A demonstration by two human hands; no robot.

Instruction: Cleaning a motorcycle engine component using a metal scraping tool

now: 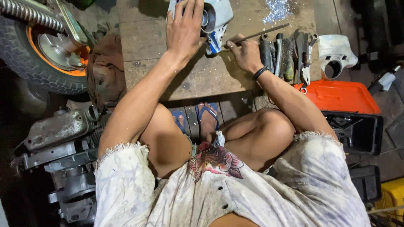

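Nearest you are your own knees and the pale, stained shorts [126, 180], with your foot in a blue sandal [207, 115] resting at the near edge of the low wooden desk [143, 42]. To your left an engine block [63, 138] sits on the floor, and past it a tyre with an orange rim [46, 54]. To your right lie an orange case lid [341, 96] and a black tool tray [355, 130].

Further out, your right hand [245, 52], a black band at its wrist, has its grip closed on a thin metal rod [259, 33] that looks like a file; its near end meets the blue-and-white metal housing [214, 21]. Your left hand [184, 29] lies spread over that housing, fingers apart and pressing down, pinning it to the desk at the far edge of view.

Just beside your right hand a row of pliers and brushes [286, 54] lies on the desk, with a white metal bracket [334, 52] beyond it. Metal filings [277, 9] glitter on the far boards.

The risks, as I judge them: the housing is only held by your palm, so a hard push could skid it and run the rod into your left fingers. Your bare toes sit close under the work, and loose filings could reach skin.
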